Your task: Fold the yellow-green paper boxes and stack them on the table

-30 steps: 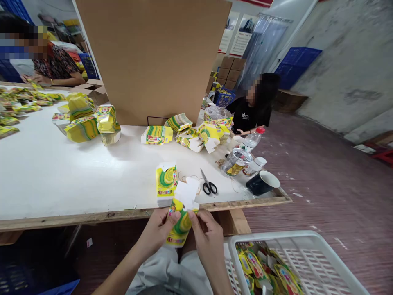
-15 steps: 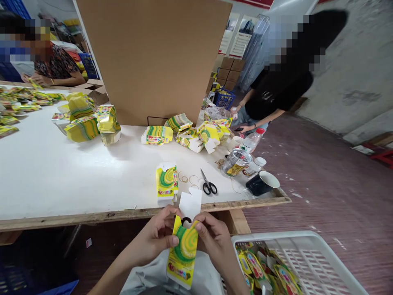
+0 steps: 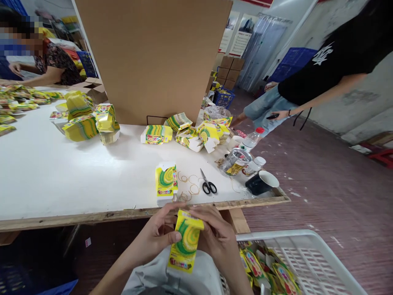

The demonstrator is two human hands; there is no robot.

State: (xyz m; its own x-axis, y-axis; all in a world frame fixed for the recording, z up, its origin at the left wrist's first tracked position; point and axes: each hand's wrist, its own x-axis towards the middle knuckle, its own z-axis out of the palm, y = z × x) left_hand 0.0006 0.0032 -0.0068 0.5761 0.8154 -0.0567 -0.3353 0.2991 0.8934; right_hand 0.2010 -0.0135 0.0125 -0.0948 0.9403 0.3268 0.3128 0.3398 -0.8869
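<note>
A small yellow-and-green carton (image 3: 186,246) is held upright over my lap, just below the table's front edge. My left hand (image 3: 161,231) grips its left side, thumb on the printed front. At the top right, my right hand (image 3: 216,229) is closed round the carton, fingers on the top flap, which is bent down toward the front. Part of the right fingers is hidden behind the carton. On the table in front lies a stack of flat cartons (image 3: 166,182). Rubber bands (image 3: 194,189) and black-handled scissors (image 3: 209,185) lie to its right.
A white basket (image 3: 307,241) of filled packets stands at my right. Along the table's right edge are a dark mug (image 3: 260,184), bottles and a jar (image 3: 236,162). A tall cardboard sheet (image 3: 153,61) stands behind more cartons (image 3: 81,119). Two other people are nearby.
The carton's raised white flap has been folded down over its top, and my right hand has moved over it. The person at right has stepped nearer, to the right.
</note>
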